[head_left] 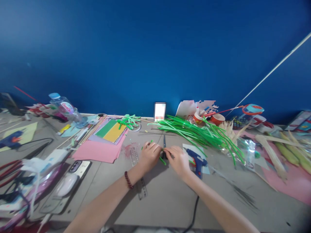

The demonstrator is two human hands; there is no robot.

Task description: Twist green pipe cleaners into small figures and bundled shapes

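My left hand (151, 156), with a dark red bead bracelet (128, 180) on its wrist, is closed around a green pipe cleaner (162, 160) whose ends stick out above and below the fingers. Close beside it, my right hand (178, 159) is closed in a pinch, its fingertips meeting the left hand's; what they pinch is too small to make out. Behind the fingertips lie dark-bladed scissors (164, 141), partly hidden. A clear ruler (143, 189) lies under my left wrist.
A blue glue gun (199, 161) lies right of my right hand. Behind it is a pile of green pipe cleaners (196, 131). Pink paper (99, 152), a phone (81, 168) and a plastic bottle (65, 106) are at the left; corn husks (274, 155) at the right.
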